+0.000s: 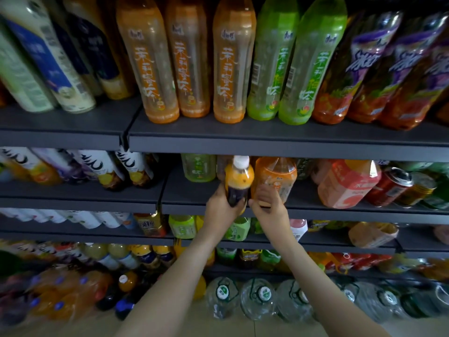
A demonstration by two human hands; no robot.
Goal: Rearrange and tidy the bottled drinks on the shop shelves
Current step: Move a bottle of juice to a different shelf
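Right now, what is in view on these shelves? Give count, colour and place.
tall plastic tea bottles with orange labels: three, orange, top shelf
tall plastic tea bottles with green labels: two, green, top shelf
squat orange plastic bottle: one, orange, second shelf
squat pink plastic bottle: one, pink, second shelf
clear water jugs: several, clear, floor
other drinks: many, mixed, every shelf
small white-capped bottle: one, orange over dark, left hand
left hand: grips that small bottle
right hand: at the squat orange bottle, grip unclear
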